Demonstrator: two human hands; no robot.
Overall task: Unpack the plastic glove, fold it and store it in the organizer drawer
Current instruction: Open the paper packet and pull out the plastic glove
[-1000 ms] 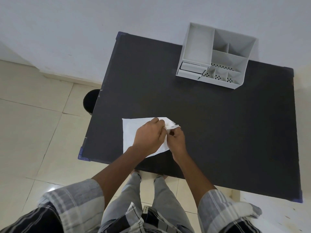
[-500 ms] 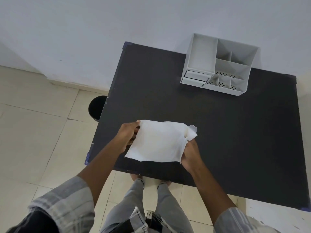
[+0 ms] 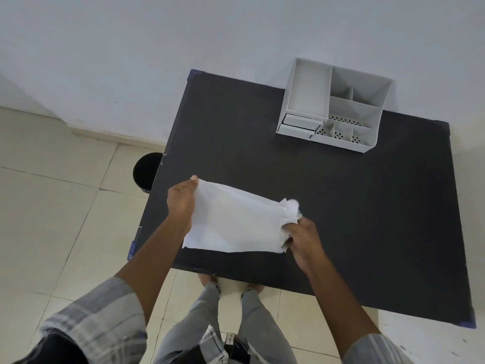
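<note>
A white flat packet (image 3: 236, 222) is held up above the near left part of the black table (image 3: 341, 206). My left hand (image 3: 182, 203) grips its left edge. My right hand (image 3: 301, 237) pinches its right end, where crumpled thin plastic, the plastic glove (image 3: 290, 210), sticks out of the opening. A grey organizer (image 3: 333, 106) stands at the table's far edge against the wall. Its two small drawers (image 3: 300, 124) at the front left are shut.
A black round bin (image 3: 145, 170) stands on the tiled floor by the table's left edge. My legs and feet (image 3: 210, 279) are right at the table's near edge. The white wall rises behind the organizer.
The packet lay on the table under both hands a second ago. Both hands have lifted it and moved apart along it, and the glove shows more at the right end.
</note>
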